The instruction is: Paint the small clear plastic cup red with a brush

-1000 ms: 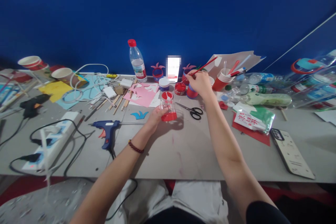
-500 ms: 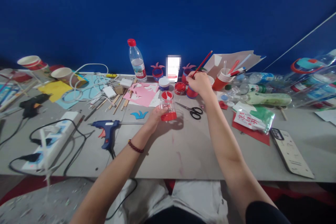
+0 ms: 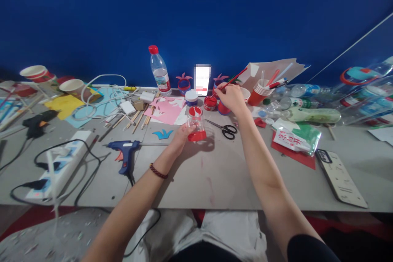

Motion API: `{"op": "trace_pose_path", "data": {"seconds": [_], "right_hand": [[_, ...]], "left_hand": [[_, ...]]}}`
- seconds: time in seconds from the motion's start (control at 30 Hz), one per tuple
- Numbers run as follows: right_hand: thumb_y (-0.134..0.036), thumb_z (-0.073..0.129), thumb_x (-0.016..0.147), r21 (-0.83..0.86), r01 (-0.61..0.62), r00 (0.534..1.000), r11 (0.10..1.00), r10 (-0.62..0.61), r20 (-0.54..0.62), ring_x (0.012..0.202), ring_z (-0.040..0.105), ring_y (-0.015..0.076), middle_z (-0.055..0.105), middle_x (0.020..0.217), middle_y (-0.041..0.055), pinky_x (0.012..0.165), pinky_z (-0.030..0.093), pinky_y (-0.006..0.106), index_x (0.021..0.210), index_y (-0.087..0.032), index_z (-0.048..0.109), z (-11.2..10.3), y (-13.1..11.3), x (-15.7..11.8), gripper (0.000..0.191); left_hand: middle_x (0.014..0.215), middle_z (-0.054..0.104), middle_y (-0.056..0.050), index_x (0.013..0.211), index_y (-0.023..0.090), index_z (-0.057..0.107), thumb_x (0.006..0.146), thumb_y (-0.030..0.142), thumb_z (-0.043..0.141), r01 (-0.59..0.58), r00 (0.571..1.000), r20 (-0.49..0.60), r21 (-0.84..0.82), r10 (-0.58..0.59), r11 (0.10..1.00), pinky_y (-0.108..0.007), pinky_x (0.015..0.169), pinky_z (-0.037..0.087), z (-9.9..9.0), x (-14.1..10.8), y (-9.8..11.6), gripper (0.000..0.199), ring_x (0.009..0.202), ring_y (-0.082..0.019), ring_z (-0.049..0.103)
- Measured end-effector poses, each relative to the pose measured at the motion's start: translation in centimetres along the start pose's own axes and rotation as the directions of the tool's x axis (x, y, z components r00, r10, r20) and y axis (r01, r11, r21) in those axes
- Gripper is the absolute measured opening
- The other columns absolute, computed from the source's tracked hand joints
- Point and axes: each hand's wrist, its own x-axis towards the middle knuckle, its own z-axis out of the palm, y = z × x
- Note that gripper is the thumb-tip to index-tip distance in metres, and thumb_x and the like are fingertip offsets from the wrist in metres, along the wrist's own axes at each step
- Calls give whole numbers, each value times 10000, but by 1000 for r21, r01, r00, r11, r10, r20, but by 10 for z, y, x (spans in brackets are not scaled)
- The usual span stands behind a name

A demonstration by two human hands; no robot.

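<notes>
Left hand (image 3: 185,132): grasping a clear plastic container (image 3: 196,124), round-walled and glossy, banded red at its base, with more red at its upper end. It is held over the grey tabletop (image 3: 190,188), near the middle of the work area.

Right hand (image 3: 231,96): fingers pinched on a slim red-handled paintbrush (image 3: 237,76), slanted, its lower end at the open paint jar (image 3: 210,103). Jar squat, round, red inside; whether the bristles touch paint, cannot tell.

Just left of the jar, a white-lidded paint pot (image 3: 191,98), cylindrical. Black-handled scissors (image 3: 229,132) lie flat to the right of the container, metal blades toward it. On its other side, a blue cutout (image 3: 163,134), flat, with pointed, leaf-like lobes; near that, a hard-bodied blue glue gun (image 3: 125,153) on its side. Beyond, pink paper (image 3: 166,110) with jagged cut-away edges, and an upright red-capped clear bottle (image 3: 160,74).
</notes>
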Motion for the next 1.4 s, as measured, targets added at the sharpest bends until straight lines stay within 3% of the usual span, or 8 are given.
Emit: {"op": "trace_pose_path", "data": {"seconds": [0.2,0.43,0.67,0.8,1.0,1.27,1.4], "right_hand": [[-280,523,922,16,-2,1000,1000,1,27,1022,673,304,767,1034,101,982,490,458,823,-205,721,2,-1,0,234],[-219,505,900,-6,-55,997,998,56,49,975,688,294,762,928,102,947,504,443,748,-204,687,-4,-6,2,238],[-233,511,910,61,-56,998,997,57,-6,907,710,267,760,855,83,932,522,411,835,-210,702,-8,-7,2,206],[-230,512,898,111,-54,998,992,53,14,940,712,269,767,872,83,927,524,405,823,-208,702,-5,-9,3,205],[-200,490,881,47,-87,994,995,84,64,941,712,273,771,901,100,938,513,410,807,-199,703,-4,-11,2,225],[-201,496,874,-55,-69,997,996,68,-32,911,694,290,756,833,99,886,537,422,751,-219,689,-7,-4,2,229],[-200,499,889,5,-104,994,995,105,-43,937,703,282,765,889,99,915,529,420,780,-215,682,-11,-2,4,213]], "left_hand": [[891,728,-69,894,228,730,690,492,832,-1,1000,-30,-2,1,1000,-378,761,533,0,0,-1,348,846,-240,683],[890,736,-65,901,253,734,697,522,816,-6,999,41,-27,7,1000,-376,727,533,0,0,-1,347,813,-238,684],[910,733,-52,906,261,733,690,530,823,-8,999,41,-25,9,1000,-368,765,533,-1,1,-1,357,842,-224,686],[900,733,-67,917,238,734,686,532,826,-1,999,38,-24,2,1000,-366,732,530,-1,1,-1,385,824,-234,690],[869,736,-69,885,239,733,678,539,827,0,1000,16,-16,1,1000,-371,716,529,-1,2,-2,376,792,-236,684],[893,747,-63,893,250,735,681,523,822,-14,1000,20,-21,15,1000,-370,744,541,-2,2,-3,356,812,-235,691],[921,749,-64,894,247,740,674,522,827,-9,1000,17,-23,9,1000,-367,772,544,-2,2,-2,362,841,-235,695]]}}
